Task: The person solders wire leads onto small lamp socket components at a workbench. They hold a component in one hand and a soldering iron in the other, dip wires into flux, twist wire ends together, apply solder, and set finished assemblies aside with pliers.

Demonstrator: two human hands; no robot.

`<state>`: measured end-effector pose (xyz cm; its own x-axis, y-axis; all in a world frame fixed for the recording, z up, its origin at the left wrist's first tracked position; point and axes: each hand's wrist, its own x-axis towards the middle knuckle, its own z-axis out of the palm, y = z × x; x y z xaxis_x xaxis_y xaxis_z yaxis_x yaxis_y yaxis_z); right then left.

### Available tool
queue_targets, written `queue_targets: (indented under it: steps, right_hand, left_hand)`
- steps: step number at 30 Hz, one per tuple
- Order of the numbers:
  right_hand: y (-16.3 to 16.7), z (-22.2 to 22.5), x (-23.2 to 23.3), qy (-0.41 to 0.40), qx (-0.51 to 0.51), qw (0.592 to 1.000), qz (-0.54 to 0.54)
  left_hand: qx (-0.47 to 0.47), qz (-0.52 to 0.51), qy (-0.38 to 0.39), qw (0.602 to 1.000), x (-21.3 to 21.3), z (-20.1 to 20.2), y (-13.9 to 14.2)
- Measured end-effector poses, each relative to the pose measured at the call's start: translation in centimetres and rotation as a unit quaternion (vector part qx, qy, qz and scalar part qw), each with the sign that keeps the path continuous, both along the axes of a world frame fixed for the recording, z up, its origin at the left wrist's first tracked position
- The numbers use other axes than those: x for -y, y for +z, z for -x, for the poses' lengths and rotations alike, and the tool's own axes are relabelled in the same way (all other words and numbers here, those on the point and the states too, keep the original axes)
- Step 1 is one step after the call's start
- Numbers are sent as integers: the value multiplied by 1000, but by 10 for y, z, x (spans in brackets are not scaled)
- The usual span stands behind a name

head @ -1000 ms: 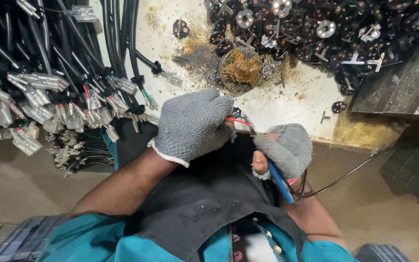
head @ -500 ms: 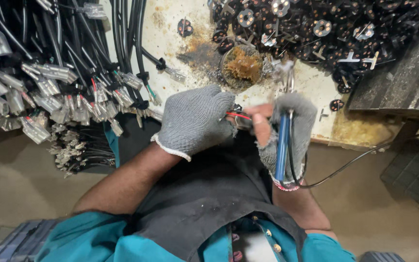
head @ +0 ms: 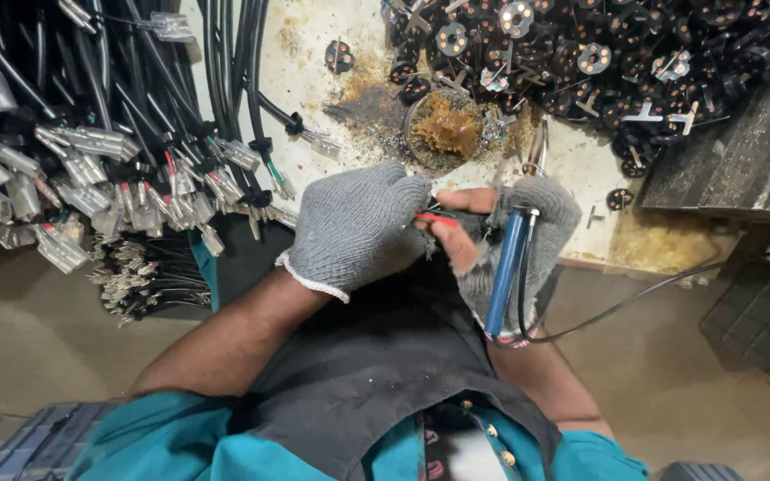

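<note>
Here the left hand (head: pixel 358 227) pinches a red wire (head: pixel 436 218); the right hand (head: pixel 514 245) grips an upright soldering iron (head: pixel 505 272)

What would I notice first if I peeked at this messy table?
The two grey knitted gloves in the middle: the left hand pinches a thin red wire, while the right hand grips a blue-handled soldering iron. Just beyond sits a small round tin of brown paste, and a big bundle of black cables fills the left side.

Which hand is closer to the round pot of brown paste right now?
Right. The right hand, gripping the blue-handled soldering iron, sits just below the paste pot; the left hand is lower and further left.
</note>
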<state>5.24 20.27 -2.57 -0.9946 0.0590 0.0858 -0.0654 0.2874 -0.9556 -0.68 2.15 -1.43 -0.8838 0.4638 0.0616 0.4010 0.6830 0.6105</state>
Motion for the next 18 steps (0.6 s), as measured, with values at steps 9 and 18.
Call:
queue_targets:
  steps: [9,18]
  right_hand:
    - [-2,-3,3,-13,-49,998,37]
    - [-12,-13,-6,-26,21,999,2]
  left_hand:
    - [150,-70,-18,986,12,3,24]
    - [174,-92,-76,977,19,-5,22]
